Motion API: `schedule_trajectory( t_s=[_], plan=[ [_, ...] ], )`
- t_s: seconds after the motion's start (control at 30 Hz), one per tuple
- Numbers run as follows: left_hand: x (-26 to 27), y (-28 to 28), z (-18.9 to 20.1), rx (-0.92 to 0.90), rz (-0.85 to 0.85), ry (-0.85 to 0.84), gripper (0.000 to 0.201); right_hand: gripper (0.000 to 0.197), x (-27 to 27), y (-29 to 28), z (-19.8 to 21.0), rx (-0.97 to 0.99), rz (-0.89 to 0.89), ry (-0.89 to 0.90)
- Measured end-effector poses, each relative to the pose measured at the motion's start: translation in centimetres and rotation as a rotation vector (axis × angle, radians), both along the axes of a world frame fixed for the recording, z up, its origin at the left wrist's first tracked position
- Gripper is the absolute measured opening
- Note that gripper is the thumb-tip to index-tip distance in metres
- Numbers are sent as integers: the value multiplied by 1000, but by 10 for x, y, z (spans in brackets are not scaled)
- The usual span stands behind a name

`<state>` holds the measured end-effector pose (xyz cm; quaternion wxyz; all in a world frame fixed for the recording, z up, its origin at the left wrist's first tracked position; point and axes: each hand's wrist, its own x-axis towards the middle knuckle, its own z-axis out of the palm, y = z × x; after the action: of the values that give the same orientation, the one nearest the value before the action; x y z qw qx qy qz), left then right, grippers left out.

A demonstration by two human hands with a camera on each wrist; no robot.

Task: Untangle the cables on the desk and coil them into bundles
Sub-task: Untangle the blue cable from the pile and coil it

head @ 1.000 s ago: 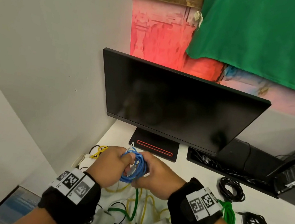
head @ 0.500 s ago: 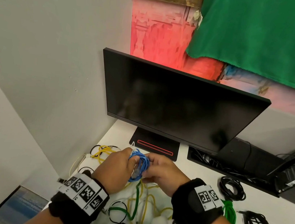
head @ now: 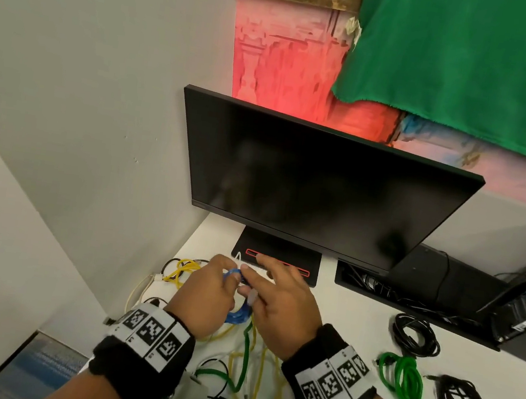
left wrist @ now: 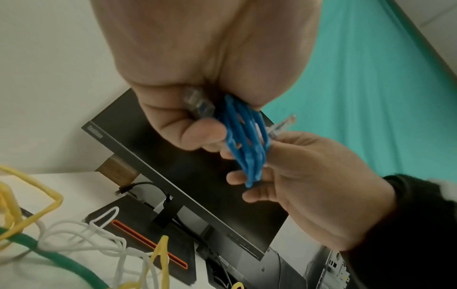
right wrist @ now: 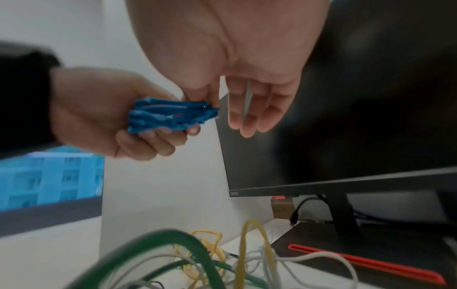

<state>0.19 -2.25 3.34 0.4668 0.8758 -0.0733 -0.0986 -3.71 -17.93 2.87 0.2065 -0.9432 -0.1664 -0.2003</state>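
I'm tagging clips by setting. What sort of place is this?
Probably an office or lab desk corner: a dark monitor on a white desk, loose network cables, and a green cloth on the wall.

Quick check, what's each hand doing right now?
Left hand: fingers curled round the coiled blue cable, gripping it.
Right hand: thumb and forefinger pinch the blue cable by its clear plug; other fingers straight.

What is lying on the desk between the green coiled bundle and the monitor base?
In the head view, only a black coiled cable lies between the green bundle and the monitor base.
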Motion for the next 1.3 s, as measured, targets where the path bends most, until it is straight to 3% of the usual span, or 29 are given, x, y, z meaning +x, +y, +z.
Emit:
schedule_trajectory(
  t_s=[0.07, 0.13, 0.2, 0.33, 0.4, 0.47, 0.53, 0.63, 0.7, 0.73, 0.8, 0.9, 1.07, 1.13, 1.2, 1.3],
  plan=[
    [3, -2, -1, -13, 44, -10, 10, 30, -2, 4, -6, -32, 46, -172],
    [6, -2, 1, -9, 23, -32, 15, 22, 0, 3, -7, 22, 98, -160],
    [6, -1, 3, -36, -65, -45, 23, 12, 6, -4, -4, 286, 40, -80],
    [-2, 6, 12, -46, -312, -109, 19, 26, 19, -15, 0, 860, -177, 310],
    [-5, 5, 14, -22, -362, -145, 13, 29, 22, -15, 1, 1116, -180, 613],
    [-7, 3, 14, 10, -368, -180, 11, 27, 21, -16, 2, 1289, -152, 798],
    [-8, 2, 11, 25, -340, -193, 13, 15, 20, -16, -3, 1281, -189, 784],
    [-7, -2, 5, 34, -318, -180, 13, 19, 17, -13, -10, 1189, -271, 614],
    [-7, -4, 2, 44, -315, -165, 13, 9, 15, -13, -11, 978, -251, 489],
    [-7, -4, 1, 38, -313, -155, 14, 19, 12, -14, -12, 852, -226, 459],
    [-4, -3, -1, 7, -297, -127, 16, 26, 7, -17, -11, 776, -135, 514],
    [-2, 1, -2, 6, -283, -100, 16, 9, 2, -22, -10, 799, 18, 680],
    [-9, -4, -4, 0, -336, -84, 11, 12, 1, -22, -16, 441, -118, 569],
    [-11, -5, 0, -116, -357, -16, 9, 13, 0, -26, -16, 512, -114, 515],
    [-13, -4, 2, -180, -390, 33, 18, 16, 0, -35, -14, 701, -74, 524],
    [-12, -3, 2, -73, -358, -36, 15, 13, -3, -53, -12, 857, 42, 610]
  ],
)
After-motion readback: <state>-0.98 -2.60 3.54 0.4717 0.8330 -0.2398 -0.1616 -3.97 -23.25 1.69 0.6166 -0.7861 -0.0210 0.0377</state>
